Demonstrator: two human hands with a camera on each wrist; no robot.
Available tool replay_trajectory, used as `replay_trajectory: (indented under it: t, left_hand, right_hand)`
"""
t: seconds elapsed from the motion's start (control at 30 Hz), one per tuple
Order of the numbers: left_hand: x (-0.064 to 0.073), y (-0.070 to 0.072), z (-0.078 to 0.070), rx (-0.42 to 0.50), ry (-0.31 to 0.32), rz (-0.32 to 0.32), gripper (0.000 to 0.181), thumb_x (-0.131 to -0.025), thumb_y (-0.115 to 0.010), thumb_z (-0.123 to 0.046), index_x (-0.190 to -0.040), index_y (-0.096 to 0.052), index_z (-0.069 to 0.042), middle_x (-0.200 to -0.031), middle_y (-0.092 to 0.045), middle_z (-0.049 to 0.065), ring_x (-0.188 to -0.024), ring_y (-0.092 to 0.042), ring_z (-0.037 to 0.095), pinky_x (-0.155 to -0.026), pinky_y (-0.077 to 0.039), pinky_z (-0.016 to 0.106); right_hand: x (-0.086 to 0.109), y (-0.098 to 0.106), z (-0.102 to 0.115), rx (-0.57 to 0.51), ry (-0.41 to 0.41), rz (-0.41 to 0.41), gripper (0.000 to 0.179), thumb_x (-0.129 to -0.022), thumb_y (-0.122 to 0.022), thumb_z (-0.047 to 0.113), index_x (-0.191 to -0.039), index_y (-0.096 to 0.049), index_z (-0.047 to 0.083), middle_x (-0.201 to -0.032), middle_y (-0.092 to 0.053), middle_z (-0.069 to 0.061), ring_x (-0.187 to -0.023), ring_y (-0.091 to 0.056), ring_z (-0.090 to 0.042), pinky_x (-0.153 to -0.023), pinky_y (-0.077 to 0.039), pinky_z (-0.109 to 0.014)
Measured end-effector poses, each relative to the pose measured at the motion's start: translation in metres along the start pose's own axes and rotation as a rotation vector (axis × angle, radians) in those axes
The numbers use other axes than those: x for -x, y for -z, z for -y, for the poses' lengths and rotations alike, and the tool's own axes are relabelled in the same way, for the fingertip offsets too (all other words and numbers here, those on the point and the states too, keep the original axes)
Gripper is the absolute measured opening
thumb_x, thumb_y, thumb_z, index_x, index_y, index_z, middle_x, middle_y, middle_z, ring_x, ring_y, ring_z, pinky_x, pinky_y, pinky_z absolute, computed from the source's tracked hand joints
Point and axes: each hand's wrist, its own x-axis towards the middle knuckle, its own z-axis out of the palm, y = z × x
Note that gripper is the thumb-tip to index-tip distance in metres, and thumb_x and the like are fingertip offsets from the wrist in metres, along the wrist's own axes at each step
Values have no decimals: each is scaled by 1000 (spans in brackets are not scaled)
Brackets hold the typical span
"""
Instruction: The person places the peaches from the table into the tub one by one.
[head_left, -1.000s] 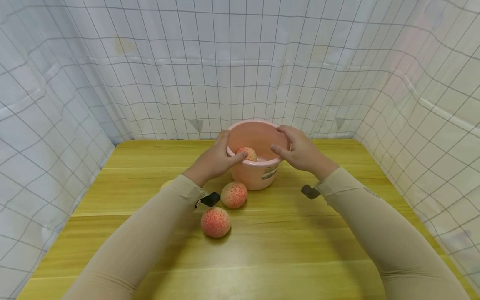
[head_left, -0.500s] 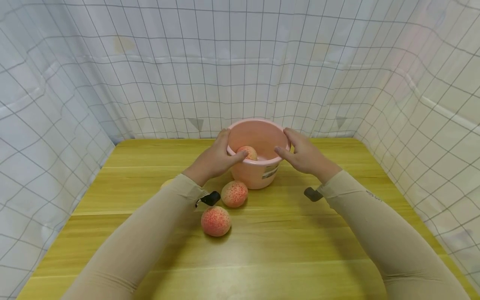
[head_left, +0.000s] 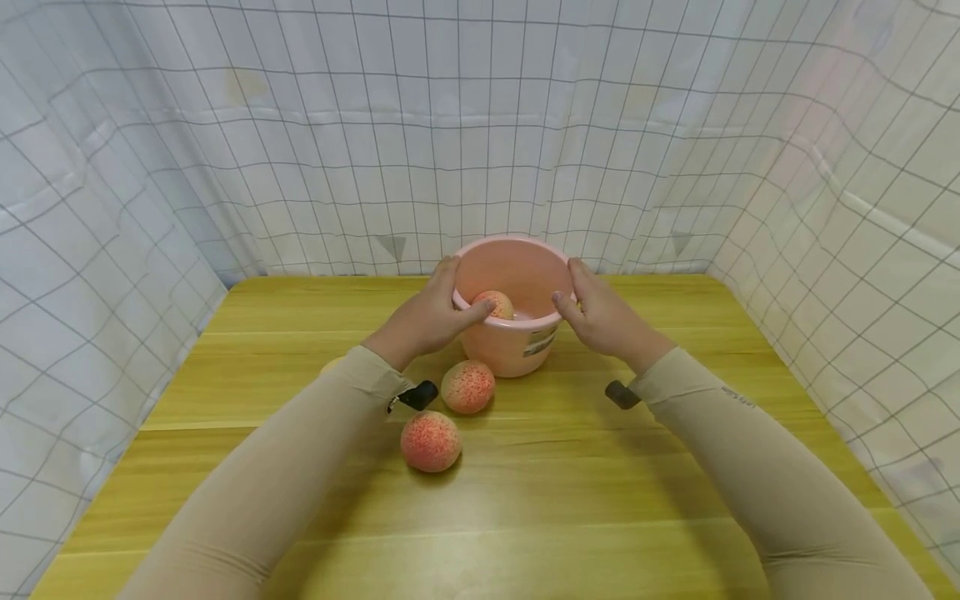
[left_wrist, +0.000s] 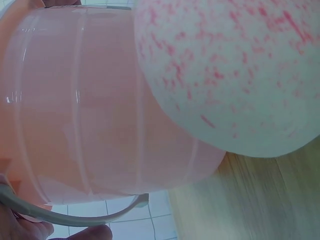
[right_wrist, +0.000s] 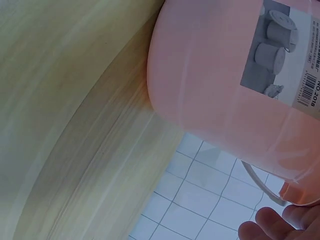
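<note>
While a person holds a pink bucket at the center of the frame, the far edge of the wooden desk runs close behind it, and a white grid-patterned curtain rises beyond and down both sides. From where I stand, the widest stretch of wood spreads over the lower center and right; left of center, a near peach sits below a middle peach, which lies just beside the bucket's front wall. A yellow object shows partly behind the left sleeve.

Upright between both hands, the bucket carries an inner peach toward its left. The left hand clasps the rim, thumb over the front lip; the right hand grips the opposite side, thumb at the lip and fingers curled round outside. Both forearms slant inward from the lower corners, the right sleeve also beige.
</note>
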Motion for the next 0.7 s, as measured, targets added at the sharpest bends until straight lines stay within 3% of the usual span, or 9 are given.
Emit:
replay_trajectory:
  t: [0.2,0.43,0.53,0.7]
  left_hand:
    - [0,3,0,7,-1,18,105,-97,-58,-69,-171,-4,-17,-176,-19,6,-147,-47,37,-118,-43,60]
    - [-3,7,4,12,-9,41,100,-97,-60,-68,-170,-10,-20,-169,-32,9,-142,-52,35,-115,-46,60]
    - [-4,13,6,7,-8,77,102,-96,-60,-69,-171,-9,-21,-171,-29,9,-144,-50,35,-116,-44,61]
    - [-2,24,11,-23,8,129,105,-95,-58,-74,-171,-7,-24,-177,-19,6,-158,-32,34,-124,-33,61]
  right_hand:
    - [0,-3,0,30,-18,-9,71,-112,-40,34,-164,-15,-9,-168,-28,-29,-152,-38,-44,-126,-32,-57]
    - [2,-1,3,55,-36,2,74,-113,-38,35,-164,-9,-11,-171,-19,-31,-158,-28,-45,-130,-25,-56]
    - [2,-2,3,58,-34,-2,74,-113,-37,36,-164,-10,-11,-170,-21,-31,-156,-32,-46,-129,-27,-56]
    - [0,-4,1,50,-12,-21,68,-112,-40,32,-162,-19,-10,-158,-39,-30,-141,-49,-46,-122,-39,-58]
